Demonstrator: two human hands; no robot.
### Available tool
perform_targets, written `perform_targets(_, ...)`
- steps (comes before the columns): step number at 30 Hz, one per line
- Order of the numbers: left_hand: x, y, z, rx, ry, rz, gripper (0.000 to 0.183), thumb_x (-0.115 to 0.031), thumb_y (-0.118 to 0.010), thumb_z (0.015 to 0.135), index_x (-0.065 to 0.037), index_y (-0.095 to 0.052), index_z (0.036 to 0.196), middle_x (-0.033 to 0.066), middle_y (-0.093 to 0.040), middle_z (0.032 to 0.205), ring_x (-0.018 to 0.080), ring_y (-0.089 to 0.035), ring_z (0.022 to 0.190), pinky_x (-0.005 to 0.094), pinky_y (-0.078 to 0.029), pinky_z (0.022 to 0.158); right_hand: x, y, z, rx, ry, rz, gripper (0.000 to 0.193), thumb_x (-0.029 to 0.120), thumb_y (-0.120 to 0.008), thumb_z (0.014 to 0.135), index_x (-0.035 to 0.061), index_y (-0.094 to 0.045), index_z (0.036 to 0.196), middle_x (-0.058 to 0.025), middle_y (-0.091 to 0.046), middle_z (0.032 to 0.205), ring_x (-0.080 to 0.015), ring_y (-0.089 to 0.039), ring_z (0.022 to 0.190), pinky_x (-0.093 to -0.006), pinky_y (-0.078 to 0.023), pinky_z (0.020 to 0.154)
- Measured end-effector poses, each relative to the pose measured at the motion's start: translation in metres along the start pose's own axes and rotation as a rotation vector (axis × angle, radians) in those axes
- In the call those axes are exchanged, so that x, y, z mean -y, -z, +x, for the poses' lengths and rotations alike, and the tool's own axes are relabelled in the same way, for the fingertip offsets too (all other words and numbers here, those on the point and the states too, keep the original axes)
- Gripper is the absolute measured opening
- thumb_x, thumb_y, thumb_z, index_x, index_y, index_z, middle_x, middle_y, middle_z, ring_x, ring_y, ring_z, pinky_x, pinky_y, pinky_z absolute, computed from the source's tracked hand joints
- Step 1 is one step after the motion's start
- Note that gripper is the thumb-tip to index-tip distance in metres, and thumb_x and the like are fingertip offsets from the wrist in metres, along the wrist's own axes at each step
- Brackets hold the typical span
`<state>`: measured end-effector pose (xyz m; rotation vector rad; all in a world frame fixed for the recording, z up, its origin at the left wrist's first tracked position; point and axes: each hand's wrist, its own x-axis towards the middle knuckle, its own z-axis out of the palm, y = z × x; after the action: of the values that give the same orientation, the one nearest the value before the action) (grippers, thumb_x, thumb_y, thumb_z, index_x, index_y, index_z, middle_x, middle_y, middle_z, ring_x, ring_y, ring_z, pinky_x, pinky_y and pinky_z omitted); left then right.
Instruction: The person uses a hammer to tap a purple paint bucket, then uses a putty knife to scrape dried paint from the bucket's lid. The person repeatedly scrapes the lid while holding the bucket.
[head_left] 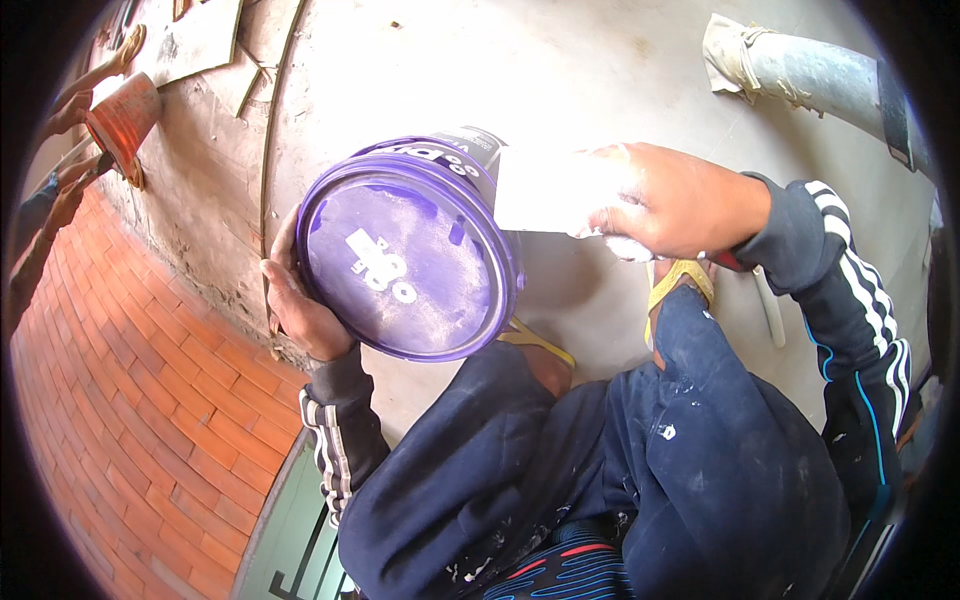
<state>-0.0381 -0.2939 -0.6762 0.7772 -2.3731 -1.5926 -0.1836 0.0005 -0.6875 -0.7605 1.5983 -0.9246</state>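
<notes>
A purple plastic bucket leans in front of my knees, its round, dusty lid turned up toward me. My left hand grips the bucket's left side, with the thumb near the rim. In my right hand is a flat white rectangular piece, pinched between thumb and fingers at the bucket's right side. Glare washes out its surface, so I cannot tell its exact kind or whether it touches the bucket. White paste clings to my right fingertips.
At far left another person's hands hold an orange-red bucket. Broken flat boards lie at the upper left. A grey pipe with a cloth-wrapped end lies at upper right. Orange brick paving borders the pale floor.
</notes>
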Motion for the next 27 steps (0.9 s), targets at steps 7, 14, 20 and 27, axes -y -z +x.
perform_targets(7,0.0,0.0,-0.002,-0.024,0.013,0.016,0.067,-0.049,-0.024,0.097,0.009,-0.049,0.122,0.0212,-0.056,0.116,0.0253,-0.054,0.108,0.0357,-0.039,0.097,-0.048,-0.022,0.022,0.103,0.063,0.528,0.02,0.021,-0.052,0.092,0.0028,-0.056,0.098,-0.0017,-0.052,0.061,-0.0073,-0.045,0.047,-0.0238,-0.039,0.044)
perform_targets(14,0.002,0.003,-0.001,-0.017,0.007,0.02,0.066,-0.047,-0.024,0.097,0.008,-0.049,0.122,0.021,-0.056,0.116,0.0256,-0.053,0.11,0.0364,-0.039,0.098,-0.066,-0.053,0.043,0.263,0.183,1.005,0.024,0.022,-0.053,0.093,0.0011,-0.052,0.103,-0.0037,-0.055,0.066,-0.0075,-0.048,0.055,-0.0221,-0.039,0.048)
perform_targets(20,0.001,0.0,0.0,0.012,-0.035,0.061,0.064,-0.045,-0.023,0.098,0.008,-0.047,0.124,0.0215,-0.053,0.121,0.0261,-0.051,0.113,0.037,-0.037,0.1,-0.048,-0.038,0.015,-0.144,0.286,0.529,0.022,0.021,-0.056,0.09,-0.0001,-0.055,0.096,-0.009,-0.057,0.075,-0.0173,-0.053,0.061,-0.0302,-0.044,0.058)
perform_targets(27,0.008,0.003,-0.001,0.0,-0.055,0.04,0.066,-0.046,-0.022,0.097,0.008,-0.047,0.125,0.0218,-0.054,0.12,0.0269,-0.052,0.112,0.0379,-0.038,0.1,-0.011,-0.01,0.003,-0.373,0.354,0.004,0.016,0.01,-0.051,0.087,-0.0032,-0.056,0.095,-0.018,-0.057,0.082,-0.0335,-0.054,0.07,-0.0392,-0.044,0.066)
